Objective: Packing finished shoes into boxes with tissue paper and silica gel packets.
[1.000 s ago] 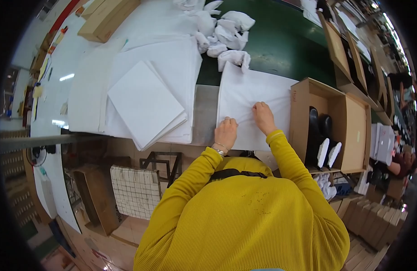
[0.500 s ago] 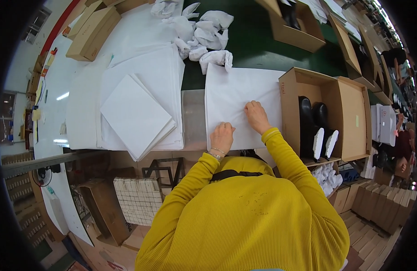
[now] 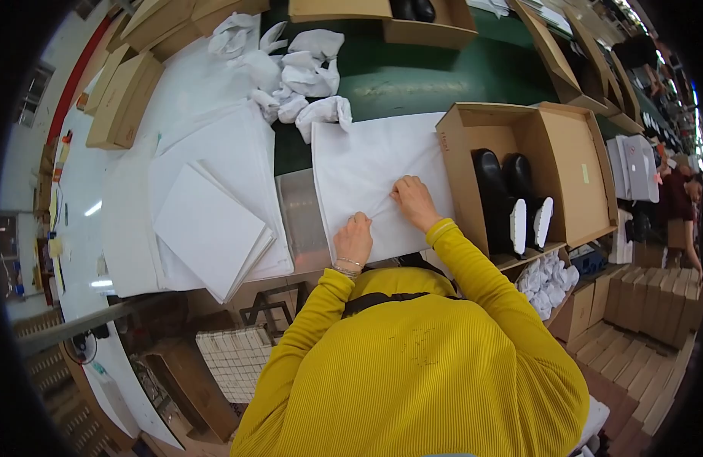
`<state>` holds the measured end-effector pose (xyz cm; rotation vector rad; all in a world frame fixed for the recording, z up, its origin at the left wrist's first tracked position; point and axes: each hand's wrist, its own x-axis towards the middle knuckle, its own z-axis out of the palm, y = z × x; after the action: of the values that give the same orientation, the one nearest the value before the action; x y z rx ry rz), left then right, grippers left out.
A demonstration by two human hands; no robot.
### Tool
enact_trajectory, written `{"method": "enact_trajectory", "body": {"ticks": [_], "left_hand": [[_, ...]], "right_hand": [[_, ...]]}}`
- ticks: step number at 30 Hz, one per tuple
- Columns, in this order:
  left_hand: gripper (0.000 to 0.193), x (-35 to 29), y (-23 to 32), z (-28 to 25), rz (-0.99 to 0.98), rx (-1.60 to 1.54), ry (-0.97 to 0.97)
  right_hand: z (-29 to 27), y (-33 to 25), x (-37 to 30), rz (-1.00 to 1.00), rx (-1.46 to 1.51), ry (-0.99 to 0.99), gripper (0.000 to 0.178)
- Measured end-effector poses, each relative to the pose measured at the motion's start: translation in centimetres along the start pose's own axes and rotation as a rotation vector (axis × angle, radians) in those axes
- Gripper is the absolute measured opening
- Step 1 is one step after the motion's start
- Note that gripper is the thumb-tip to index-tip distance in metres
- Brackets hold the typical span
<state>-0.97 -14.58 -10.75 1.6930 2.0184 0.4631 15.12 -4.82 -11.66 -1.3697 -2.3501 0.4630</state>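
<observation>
White packing paper (image 3: 366, 167) lies in front of me in a flat stack, with slight creases near my fingers. At its near left part my left hand (image 3: 353, 240) is closed, fingertips pinching the top sheet. My right hand (image 3: 414, 202), farther up and to the right, also pinches the sheet with bent fingers. Just right of the paper stands an open brown cardboard box (image 3: 481, 122), its lid folded out to the right. Inside it lies a pair of black boots (image 3: 492, 186) with white paper at their near ends.
Left are a tilted stack of white sheets (image 3: 207, 221) and wrapped white bundles (image 3: 309, 68). Boxes (image 3: 127, 99) stand at the far left. Another box with black footwear (image 3: 431, 30) sits across the green surface (image 3: 412, 80). Crumpled paper (image 3: 545, 282) fills a space below the boot box.
The view has turned, so the table and boxes appear shifted left. Both hands remain on the paper with little movement, their fingers still bent against it.
</observation>
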Motion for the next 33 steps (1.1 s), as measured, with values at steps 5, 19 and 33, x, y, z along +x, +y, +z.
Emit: {"method": "enact_trajectory", "body": {"ticks": [5, 19, 33], "left_hand": [[0.017, 0.2, 0.5, -0.5, 0.079, 0.036, -0.039], [0.021, 2.2, 1.0, 1.6, 0.128, -0.066, 0.154], [0.012, 2.3, 1.9, 4.3, 0.267, 0.123, 0.174]], "right_hand": [[0.5, 0.4, 0.2, -0.058, -0.143, -0.050, 0.013], [-1.0, 1.3, -1.5, 0.073, -0.072, 0.108, 0.022], [-1.7, -5.6, 5.6, 0.215, 0.150, -0.078, 0.035]]}}
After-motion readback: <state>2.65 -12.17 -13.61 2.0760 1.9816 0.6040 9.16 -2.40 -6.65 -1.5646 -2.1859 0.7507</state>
